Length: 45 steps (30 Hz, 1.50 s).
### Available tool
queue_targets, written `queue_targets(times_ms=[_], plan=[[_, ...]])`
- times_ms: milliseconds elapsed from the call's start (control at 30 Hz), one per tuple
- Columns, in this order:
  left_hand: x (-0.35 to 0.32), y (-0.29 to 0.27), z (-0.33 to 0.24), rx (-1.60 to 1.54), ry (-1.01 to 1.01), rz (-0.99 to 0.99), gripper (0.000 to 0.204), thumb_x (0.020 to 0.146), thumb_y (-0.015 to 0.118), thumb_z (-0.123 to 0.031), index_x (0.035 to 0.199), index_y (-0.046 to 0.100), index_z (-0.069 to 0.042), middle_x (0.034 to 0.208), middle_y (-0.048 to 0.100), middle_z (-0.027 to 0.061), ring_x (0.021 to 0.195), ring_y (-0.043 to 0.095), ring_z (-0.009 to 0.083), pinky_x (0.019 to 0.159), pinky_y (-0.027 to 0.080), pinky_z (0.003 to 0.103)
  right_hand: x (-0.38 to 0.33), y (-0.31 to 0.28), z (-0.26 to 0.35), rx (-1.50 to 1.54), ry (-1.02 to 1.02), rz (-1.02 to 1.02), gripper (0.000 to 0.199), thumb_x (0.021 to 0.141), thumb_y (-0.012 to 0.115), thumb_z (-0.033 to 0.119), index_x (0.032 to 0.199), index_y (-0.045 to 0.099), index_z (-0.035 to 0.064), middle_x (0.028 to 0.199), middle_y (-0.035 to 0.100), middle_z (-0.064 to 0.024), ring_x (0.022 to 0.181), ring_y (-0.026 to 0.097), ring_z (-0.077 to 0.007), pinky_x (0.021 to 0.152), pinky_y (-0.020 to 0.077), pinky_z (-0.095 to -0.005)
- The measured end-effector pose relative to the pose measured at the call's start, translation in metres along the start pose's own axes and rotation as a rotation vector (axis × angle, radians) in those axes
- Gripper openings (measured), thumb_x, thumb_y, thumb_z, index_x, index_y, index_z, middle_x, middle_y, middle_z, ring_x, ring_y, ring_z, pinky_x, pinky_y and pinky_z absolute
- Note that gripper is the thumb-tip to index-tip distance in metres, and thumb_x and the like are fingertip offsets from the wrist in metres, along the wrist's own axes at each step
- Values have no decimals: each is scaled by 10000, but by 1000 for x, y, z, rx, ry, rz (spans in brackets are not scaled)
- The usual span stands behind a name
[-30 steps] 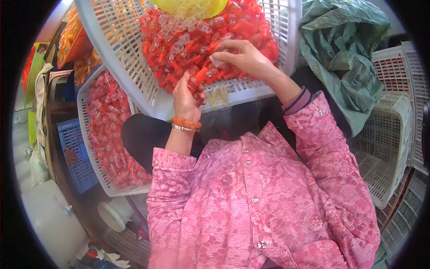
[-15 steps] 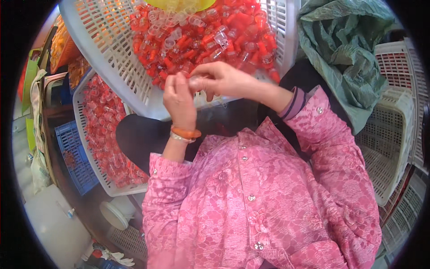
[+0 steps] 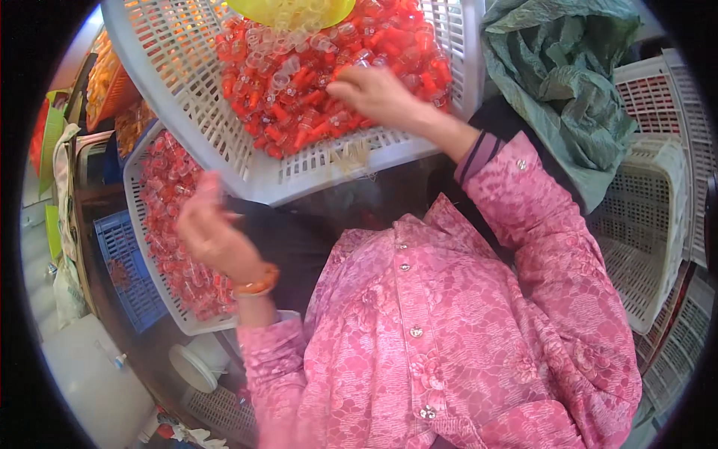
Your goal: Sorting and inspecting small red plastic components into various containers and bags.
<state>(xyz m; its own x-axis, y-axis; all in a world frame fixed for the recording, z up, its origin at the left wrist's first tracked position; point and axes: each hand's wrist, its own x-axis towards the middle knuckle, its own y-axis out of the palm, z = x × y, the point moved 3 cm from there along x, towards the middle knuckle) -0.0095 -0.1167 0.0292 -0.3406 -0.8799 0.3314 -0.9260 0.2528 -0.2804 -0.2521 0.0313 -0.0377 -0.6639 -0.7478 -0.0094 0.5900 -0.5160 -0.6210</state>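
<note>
My right hand (image 3: pixel 379 93) reaches over the big white basket (image 3: pixel 228 168) at the top. Its fingers are curled together against a heap of red and clear plastic pieces (image 3: pixel 299 112); what they grip, if anything, is hidden. Apart from it, my left hand (image 3: pixel 215 232) is over the inner edge of a smaller white basket (image 3: pixel 191 325) on the left. That basket holds many clear capsule-like pieces with red inside (image 3: pixel 172 187). Motion smears the left fingers, so their hold cannot be made out.
A yellow bowl (image 3: pixel 329 15) with clear caps rests over the heap. To the right hang a crumpled green sack (image 3: pixel 568 97) and a white crate (image 3: pixel 636 224). A blue crate (image 3: pixel 131 269) and an orange basket (image 3: pixel 112 86) are at the left.
My hands were together at the big basket's near edge. They have parted: the left swung down and left to the smaller basket, the right moved up onto the red pieces.
</note>
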Motion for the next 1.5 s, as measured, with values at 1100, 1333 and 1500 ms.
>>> queue_targets(times_ms=[1100,1333,1500], plan=[[-38,111,96,-933,-975,290,197,942,492,-210,1012,572,-44,911,641,87,818,632,232,753,515,362,29,63,14,-90,-303,-52,346,836,620,259,1094,605,30,974,647,-169,831,636,-320,728,504,-392],[-28,122,73,42,-388,664,178,882,565,-192,955,561,-30,929,614,128,827,618,255,693,505,389,-18,13,15,284,-35,62,357,880,595,318,1081,611,24,908,661,-104,731,632,-153,662,502,-292],[-8,158,86,773,437,531,178,793,584,-113,946,558,-26,929,597,162,845,590,329,705,483,451,-9,-8,11,424,160,38,369,903,568,347,1055,600,12,874,650,-55,696,624,-109,628,496,-249]])
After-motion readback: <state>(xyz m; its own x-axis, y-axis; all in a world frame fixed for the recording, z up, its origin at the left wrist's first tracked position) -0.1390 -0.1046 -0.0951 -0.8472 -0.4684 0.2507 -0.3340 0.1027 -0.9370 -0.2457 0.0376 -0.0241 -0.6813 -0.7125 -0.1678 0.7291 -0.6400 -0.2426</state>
